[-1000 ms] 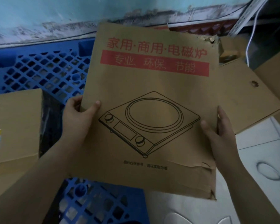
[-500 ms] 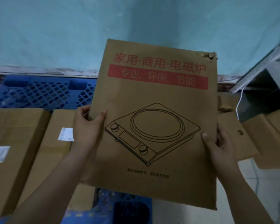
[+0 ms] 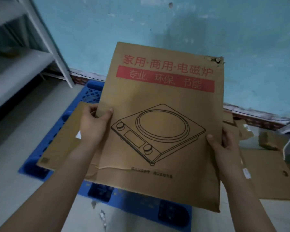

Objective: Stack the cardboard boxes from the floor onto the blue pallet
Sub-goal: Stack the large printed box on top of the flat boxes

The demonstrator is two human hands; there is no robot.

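Hands: left hand and right hand still grip the printed box edges.
Change: blue pallet now under it, shelf appeared left.

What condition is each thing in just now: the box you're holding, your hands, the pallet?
printed box, held up in both hands, top right corner torn.
left hand, grips the box's left edge.
right hand, grips its right edge.
blue pallet, bears a plain box lying flat.

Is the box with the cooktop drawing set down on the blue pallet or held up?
Held up: left hand and right hand grip the box by its sides, above the blue pallet.
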